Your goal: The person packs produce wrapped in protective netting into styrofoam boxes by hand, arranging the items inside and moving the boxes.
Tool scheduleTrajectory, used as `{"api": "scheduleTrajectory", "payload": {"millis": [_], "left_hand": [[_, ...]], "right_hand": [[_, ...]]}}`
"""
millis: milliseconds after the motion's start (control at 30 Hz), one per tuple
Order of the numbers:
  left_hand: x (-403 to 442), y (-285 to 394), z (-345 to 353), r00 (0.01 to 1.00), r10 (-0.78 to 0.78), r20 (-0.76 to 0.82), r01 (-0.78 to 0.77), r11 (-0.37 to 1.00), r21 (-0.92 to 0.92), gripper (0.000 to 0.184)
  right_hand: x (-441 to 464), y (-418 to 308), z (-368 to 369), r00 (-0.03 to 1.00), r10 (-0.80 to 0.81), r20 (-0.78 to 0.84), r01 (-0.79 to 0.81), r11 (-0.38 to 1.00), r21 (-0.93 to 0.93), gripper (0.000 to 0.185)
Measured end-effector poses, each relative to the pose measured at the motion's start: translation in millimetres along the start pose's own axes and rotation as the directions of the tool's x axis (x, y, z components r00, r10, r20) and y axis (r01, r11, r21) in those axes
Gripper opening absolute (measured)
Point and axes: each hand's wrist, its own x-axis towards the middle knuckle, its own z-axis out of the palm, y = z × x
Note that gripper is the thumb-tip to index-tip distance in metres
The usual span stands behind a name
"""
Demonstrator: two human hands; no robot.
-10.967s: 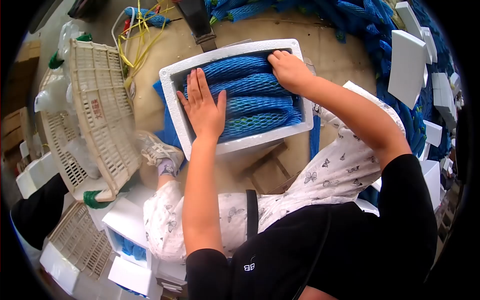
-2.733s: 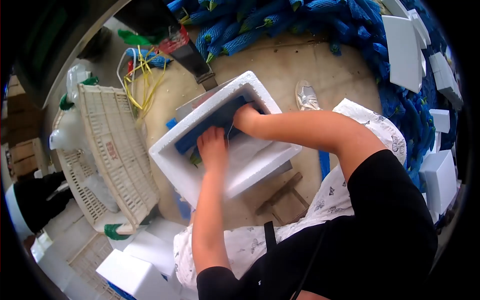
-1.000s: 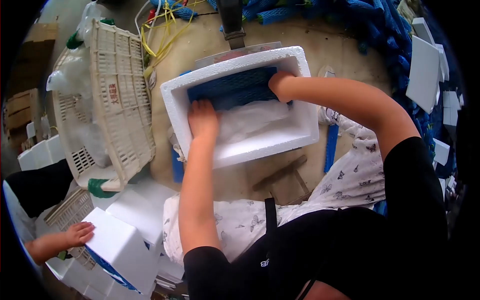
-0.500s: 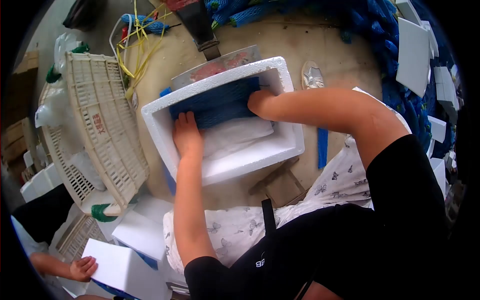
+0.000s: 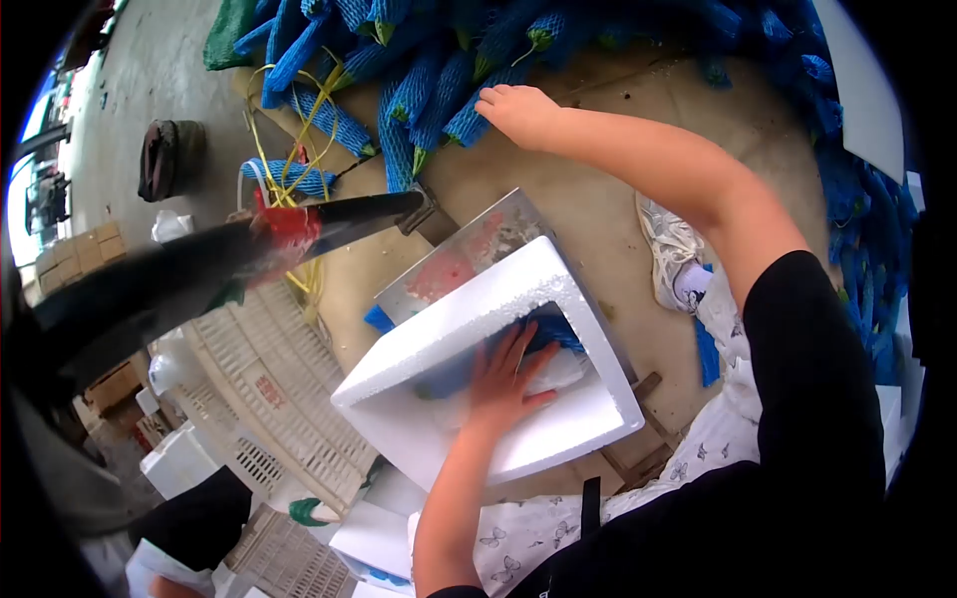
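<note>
left hand (image 5: 503, 384) lies inside the foam box (image 5: 449, 319), fingers spread and gripping nothing, over blue netting (image 5: 560, 331) and a white liner (image 5: 560, 372). right hand (image 5: 520, 115) is stretched out at the edge of a heap of blue-netted bundles (image 5: 429, 95), fingers loosely bent, tips by the nearest one; whether they grasp it cannot be told.

the box sits open side up, slantwise in view, with a worn metal plate (image 5: 444, 271), blotched red, showing past its far rim. a black post (image 5: 374, 211) runs leftward from a bracket by that plate. around them spreads a tan floor sheet (image 5: 598, 199), scuffed and dotted with dark specks. on it are a pale shoe (image 5: 670, 244), right of the box, and a wooden frame (image 5: 653, 453), partly hidden.

yellow straps (image 5: 324, 100) straggle across the heap's left end. beyond, the grey floor (image 5: 110, 169) holds a dark bin (image 5: 171, 159) and brown cartons (image 5: 82, 257). a pale crate (image 5: 284, 369) with red lettering stands left of the box; near it, low down, part of another person (image 5: 204, 513) shows in black. more bundles (image 5: 877, 249) line the right edge.
</note>
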Motion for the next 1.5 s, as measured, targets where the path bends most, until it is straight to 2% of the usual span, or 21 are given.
{"api": "scheduleTrajectory", "payload": {"millis": [67, 200, 267, 300, 333, 367, 400, 533, 600, 667, 800, 833, 933, 967, 1033, 1133, 1233, 1300, 1400, 1467, 1500], "left_hand": [[-1, -3, 5, 0.995, -0.059, 0.085, 0.065, 0.995, -0.071, 0.069], [-2, -4, 6, 0.996, -0.063, 0.059, 0.066, 0.996, -0.065, 0.068], [2, -3, -1, 1.0, -0.005, -0.028, 0.005, 1.0, -0.007, 0.068], [3, -1, -5, 1.0, -0.021, 0.018, 0.021, 1.0, 0.015, 0.067], [4, 2, -6, 0.997, -0.037, 0.064, 0.034, 0.999, 0.036, 0.065], [5, 2, -4, 0.999, -0.026, 0.038, 0.025, 0.999, 0.033, 0.063], [3, 5, -4, 0.999, -0.007, 0.032, 0.006, 1.0, 0.026, 0.063], [11, 1, -3, 0.999, -0.036, 0.04, 0.033, 0.997, 0.073, 0.058], [3, 6, -6, 0.999, -0.043, 0.029, 0.04, 0.992, 0.117, 0.057], [4, 5, -3, 1.0, -0.026, -0.008, 0.026, 0.992, 0.122, 0.056], [1, 3, -3, 0.999, -0.009, -0.046, 0.014, 0.992, 0.124, 0.055], [1, 4, -2, 0.999, -0.029, -0.027, 0.032, 0.993, 0.115, 0.055], [0, 3, 0, 0.999, -0.027, -0.031, 0.03, 0.993, 0.114, 0.054], [-1, 4, -1, 0.999, -0.028, -0.023, 0.03, 0.993, 0.112, 0.054], [1, 6, -6, 0.993, -0.092, 0.077, 0.084, 0.991, 0.109, 0.054], [-1, 2, -3, 0.998, -0.063, 0.019, 0.062, 0.996, 0.059, 0.057], [0, 5, -3, 0.992, -0.103, 0.067, 0.096, 0.991, 0.093, 0.061], [1, 5, -5, 0.994, -0.09, 0.061, 0.09, 0.996, 0.006, 0.067], [3, 8, -10, 0.998, -0.059, 0.016, 0.059, 0.998, -0.028, 0.075], [2, 10, -14, 1.0, -0.029, -0.011, 0.029, 1.0, -0.004, 0.08], [1, 11, -16, 1.0, -0.03, -0.001, 0.03, 0.999, -0.019, 0.081]], "right_hand": [[29, 12, 49, 0.914, -0.074, -0.4, -0.031, 0.968, -0.25, 0.041], [6, 13, 58, 0.938, -0.066, -0.341, -0.032, 0.961, -0.274, 0.038], [-33, 7, 27, 0.909, -0.413, 0.053, 0.416, 0.907, -0.072, 0.041], [-44, 10, -2, 0.913, -0.402, 0.065, 0.407, 0.91, -0.084, 0.041], [-55, 14, -38, 0.957, -0.034, 0.29, 0.022, 0.999, 0.044, 0.045], [-65, 19, -58, 0.799, 0.301, 0.52, -0.392, 0.917, 0.071, 0.05], [-72, 55, -49, 0.741, 0.325, 0.588, -0.429, 0.902, 0.042, 0.057], [-85, 95, -104, 0.858, 0.091, 0.506, -0.044, 0.994, -0.104, 0.057], [-65, 106, -95, 0.99, 0.02, 0.138, 0.008, 0.981, -0.196, 0.05], [-29, 121, -75, 0.976, -0.006, 0.219, 0.086, 0.93, -0.356, 0.03], [-11, 112, 4, 0.986, 0.094, -0.137, -0.144, 0.895, -0.423, 0.017], [-21, 115, 16, 0.95, -0.007, -0.311, -0.125, 0.906, -0.404, 0.023], [-38, 128, -10, 0.963, -0.188, -0.192, 0.113, 0.933, -0.343, 0.028], [-35, 127, -31, 0.979, -0.198, -0.045, 0.172, 0.926, -0.335, 0.033], [-14, 118, -31, 0.995, -0.103, 0.018, 0.103, 0.936, -0.337, 0.033], [-2, 98, -20, 0.992, 0.117, 0.039, -0.092, 0.915, -0.392, 0.031], [-45, 100, -30, 0.999, -0.008, -0.033, -0.003, 0.948, -0.317, 0.034], [-86, 99, -57, 0.965, -0.189, -0.18, 0.173, 0.98, -0.103, 0.037], [-138, 88, -138, 0.896, 0.011, -0.444, 0.063, 0.986, 0.151, 0.048], [-160, 73, -205, 0.863, 0.136, -0.487, 0.013, 0.957, 0.289, 0.046], [-174, 59, -236, 0.895, 0.361, -0.261, -0.037, 0.644, 0.764, 0.045]]}}
